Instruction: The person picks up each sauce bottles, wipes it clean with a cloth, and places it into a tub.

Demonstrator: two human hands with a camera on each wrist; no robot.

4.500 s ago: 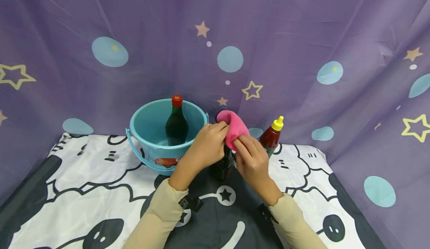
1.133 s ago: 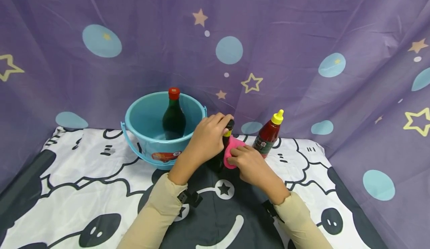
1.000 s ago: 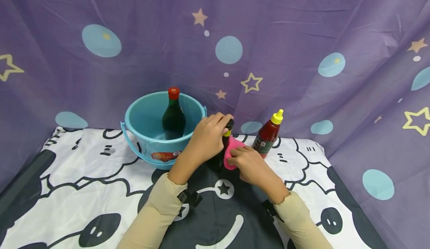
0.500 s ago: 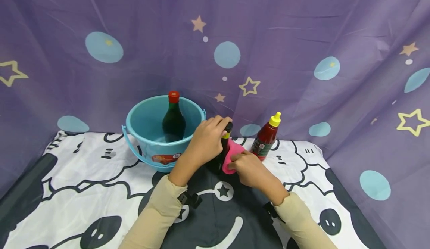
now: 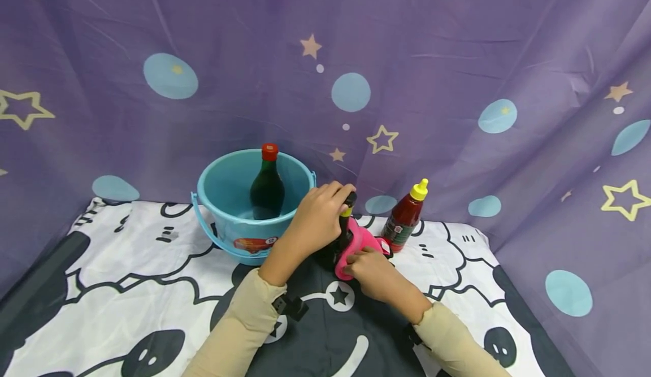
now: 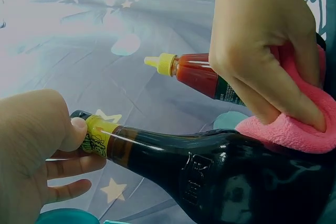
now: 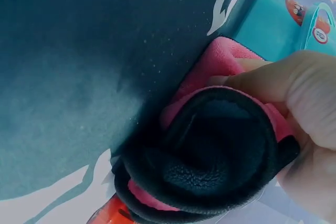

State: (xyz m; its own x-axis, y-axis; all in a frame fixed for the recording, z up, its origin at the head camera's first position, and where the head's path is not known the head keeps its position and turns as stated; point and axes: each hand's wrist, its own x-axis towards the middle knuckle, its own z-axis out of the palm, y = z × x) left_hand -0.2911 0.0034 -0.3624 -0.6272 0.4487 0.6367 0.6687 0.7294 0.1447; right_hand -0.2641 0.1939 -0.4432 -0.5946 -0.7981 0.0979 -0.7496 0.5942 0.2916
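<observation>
My left hand [image 5: 316, 219] grips a dark glass sauce bottle [image 6: 236, 177] at its black cap and neck, just above the yellow neck label [image 6: 100, 135]. The bottle stands upright on the table, its lower body partly hidden behind the hands in the head view. A pink cloth [image 5: 360, 240] with dark edging lies against the bottle's right side. My right hand [image 5: 375, 274] pinches this cloth low on the body, with fingers bent into its folds in the left wrist view. In the right wrist view the cloth [image 7: 218, 59] curls into a loop, showing its dark inner side.
A light-blue bucket [image 5: 239, 231] stands left of the bottle, holding a green bottle [image 5: 267, 190] with a red cap. Behind my right hand is a red sauce bottle [image 5: 405, 214] with a yellow nozzle. A purple curtain [image 5: 432, 55] hangs behind the patterned tablecloth [image 5: 152, 286].
Earlier both hands held the cloth over the bottle's top; then my left hand took the cap and neck. My right hand has since slid lower along the bottle with the cloth, which now spreads rightward.
</observation>
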